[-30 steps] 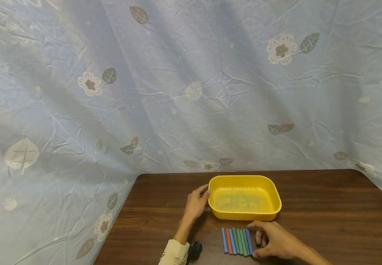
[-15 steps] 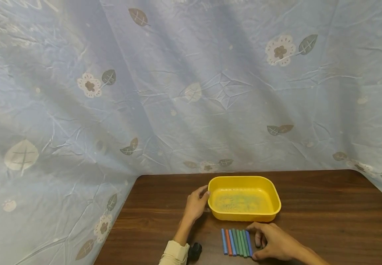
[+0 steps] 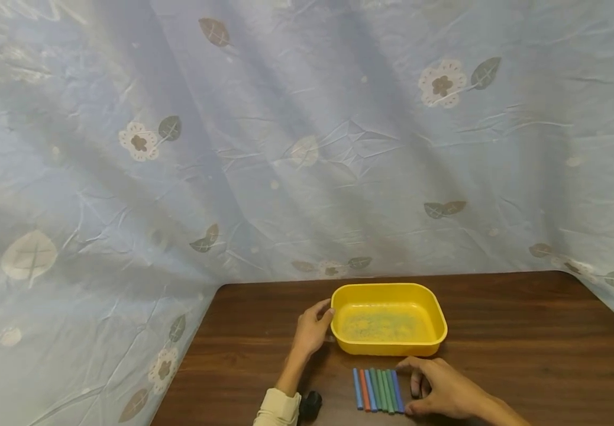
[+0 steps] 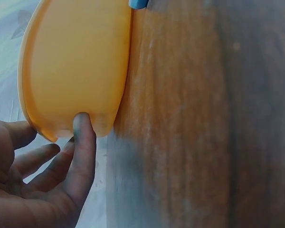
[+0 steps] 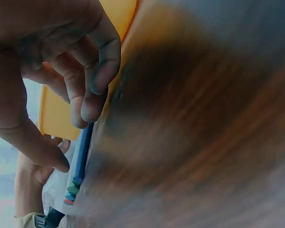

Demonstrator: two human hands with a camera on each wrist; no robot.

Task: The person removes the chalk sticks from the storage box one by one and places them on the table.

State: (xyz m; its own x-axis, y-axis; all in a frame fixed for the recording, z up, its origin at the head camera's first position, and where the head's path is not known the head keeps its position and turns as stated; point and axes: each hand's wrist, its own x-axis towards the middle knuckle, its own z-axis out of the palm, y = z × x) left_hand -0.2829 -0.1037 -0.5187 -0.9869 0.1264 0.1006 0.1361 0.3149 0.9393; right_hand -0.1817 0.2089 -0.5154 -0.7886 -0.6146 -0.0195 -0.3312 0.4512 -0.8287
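Note:
A row of blue, red and green chalk sticks [image 3: 372, 389] lies side by side on the table in the head view. Behind the row stands a yellow basin [image 3: 387, 349] with bluish-green dust on its floor. My left hand [image 3: 309, 332] rests at the basin's left end; in the left wrist view its fingertips [image 4: 82, 122] touch the outer wall and rim. My right hand [image 3: 442, 387] spans the rightmost stick, a dark blue chalk [image 3: 398, 391], index fingertip at its far end and thumb at its near end. Its other fingers are curled in.
The brown wooden table [image 3: 541, 331] has rounded far corners. A pale blue patterned cloth [image 3: 307, 225] hangs right behind it and along the left. A small black device [image 3: 311, 404] sits by the left sleeve cuff [image 3: 277, 407].
The head view has shifted slightly. Both hands, the basin and the chalk row keep their places relative to each other.

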